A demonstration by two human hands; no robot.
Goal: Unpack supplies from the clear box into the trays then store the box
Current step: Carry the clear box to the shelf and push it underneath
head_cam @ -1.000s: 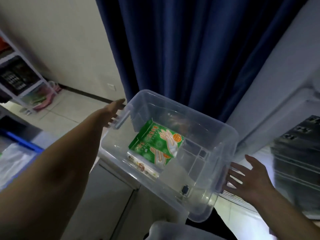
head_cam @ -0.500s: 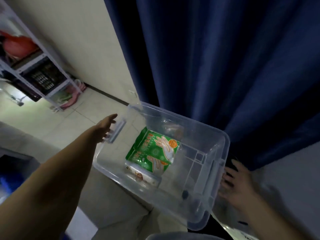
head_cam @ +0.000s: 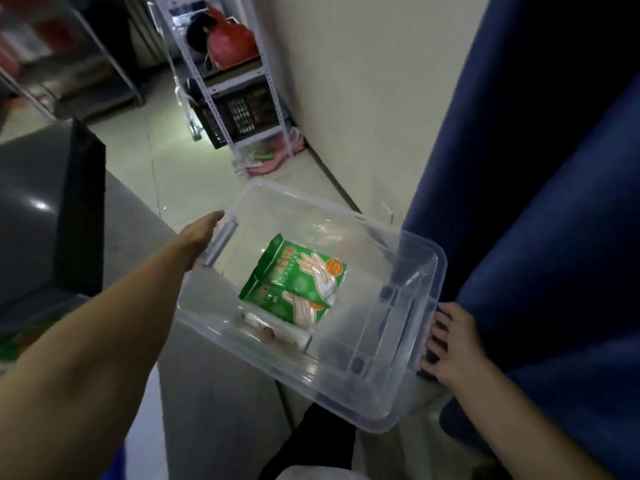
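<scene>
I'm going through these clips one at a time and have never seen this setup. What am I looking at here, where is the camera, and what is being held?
There is no machine here. The camera sits on a person's head and looks forward and down, so the two bare arms are the wearer's own. The left hand and right hand each have a grip on one end of a clear plastic box, carried above the floor. Inside lie two green glove packets and a small clear-wrapped item, too blurred to name. Behind stand a white shelf rack and, at right, a blue curtain.
</scene>
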